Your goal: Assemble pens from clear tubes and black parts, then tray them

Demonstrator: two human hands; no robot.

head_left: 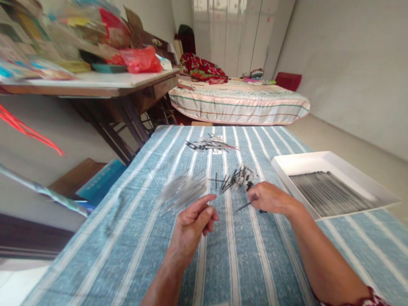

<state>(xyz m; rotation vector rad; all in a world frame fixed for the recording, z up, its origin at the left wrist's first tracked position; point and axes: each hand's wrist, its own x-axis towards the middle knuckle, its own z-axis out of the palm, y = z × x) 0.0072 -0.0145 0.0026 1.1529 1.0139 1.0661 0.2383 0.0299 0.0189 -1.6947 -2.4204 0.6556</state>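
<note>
My right hand (267, 197) is closed in a pinch at the near side of a heap of short black and clear pieces (240, 178). From its fingers a thin dark stick (244, 207) points down to the left; its exact kind is unclear. My left hand (196, 219) hovers over the cloth with its index finger stretched out and the other fingers loosely curled, and nothing shows in it. Just beyond it lies a blurred pile of clear, greyish thin tubes (181, 191). Farther back, slim black-and-clear sticks (208, 144) lie partly over a white printed label (217, 149).
To the right stands a shallow white box (296, 159) with a row of dark sticks (331, 193) inside. A striped blue cloth (153, 263) covers the table. At left is a side table (140, 80) with bags; a bed (239, 102) stands behind.
</note>
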